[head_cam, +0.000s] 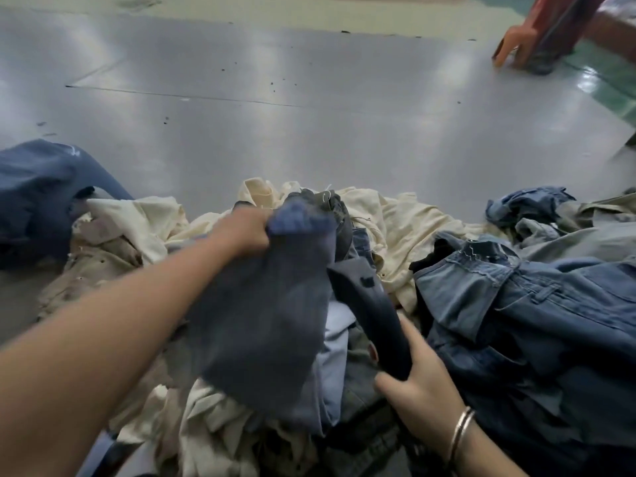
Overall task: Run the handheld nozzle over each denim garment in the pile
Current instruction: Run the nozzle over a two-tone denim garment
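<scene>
The dark denim garment is held up above the middle of the pile, on the grey floor. Its upper edge is bunched in the left hand, whose fingers are curled round the cloth; this grip appears intended to lift the piece free of the pile. A dark strip of the same garment, nearer than the pile's middle, is gripped by the right hand, thumb across the cloth, probably so that the fabric is drawn taut between both hands. A bangle is worn on the right wrist.

No nozzle is visible; whether it lies out of view cannot be told. The step in hand is judged to be separating one garment for treatment.

Cream garments lie tangled under and beyond the held piece. Lighter blue jeans are heaped to the right of the pile's middle. A blue garment lies to its left. An orange stool leg stands far beyond the pile, to the right.
</scene>
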`<action>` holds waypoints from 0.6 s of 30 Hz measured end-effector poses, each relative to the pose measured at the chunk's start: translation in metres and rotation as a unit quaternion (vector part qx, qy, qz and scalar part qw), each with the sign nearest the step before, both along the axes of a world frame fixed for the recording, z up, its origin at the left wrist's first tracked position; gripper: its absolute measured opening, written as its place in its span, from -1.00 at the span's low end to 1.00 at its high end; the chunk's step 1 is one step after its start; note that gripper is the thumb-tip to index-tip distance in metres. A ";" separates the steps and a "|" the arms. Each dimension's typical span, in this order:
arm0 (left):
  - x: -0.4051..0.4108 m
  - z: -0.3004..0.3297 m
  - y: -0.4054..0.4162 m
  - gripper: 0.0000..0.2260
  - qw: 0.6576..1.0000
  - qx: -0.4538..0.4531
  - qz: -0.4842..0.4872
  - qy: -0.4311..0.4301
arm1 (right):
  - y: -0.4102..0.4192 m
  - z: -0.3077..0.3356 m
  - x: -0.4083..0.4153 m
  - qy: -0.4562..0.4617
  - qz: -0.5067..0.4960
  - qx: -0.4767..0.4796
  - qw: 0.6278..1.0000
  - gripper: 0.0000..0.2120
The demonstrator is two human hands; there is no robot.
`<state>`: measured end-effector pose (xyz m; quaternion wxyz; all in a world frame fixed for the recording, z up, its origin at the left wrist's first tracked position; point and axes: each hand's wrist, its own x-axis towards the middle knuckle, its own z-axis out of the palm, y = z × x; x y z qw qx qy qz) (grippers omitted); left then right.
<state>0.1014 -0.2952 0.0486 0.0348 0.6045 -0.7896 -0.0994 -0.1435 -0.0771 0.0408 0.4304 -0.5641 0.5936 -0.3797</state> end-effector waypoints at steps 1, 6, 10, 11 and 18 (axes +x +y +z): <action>-0.001 0.030 -0.006 -0.81 0.998 -0.051 0.010 0.032 | -0.002 0.009 0.002 -0.001 -0.006 -0.019 1.000 -0.44; -0.035 0.061 0.028 -0.78 0.939 -0.330 -0.086 0.046 | -0.012 0.050 -0.001 -0.024 -0.070 -0.104 0.992 -0.57; -0.055 -0.059 0.121 -0.44 0.970 -0.059 -0.170 -0.162 | -0.004 0.044 -0.014 -0.013 -0.097 -0.076 0.992 -0.59; -0.051 -0.089 0.141 -0.38 0.963 0.048 -0.168 -0.207 | 0.001 0.039 -0.017 -0.008 -0.097 -0.057 0.994 -0.58; -0.018 -0.142 0.139 -0.75 0.973 -0.009 0.131 0.189 | 0.023 0.002 -0.037 -0.015 -0.124 0.047 0.991 -0.50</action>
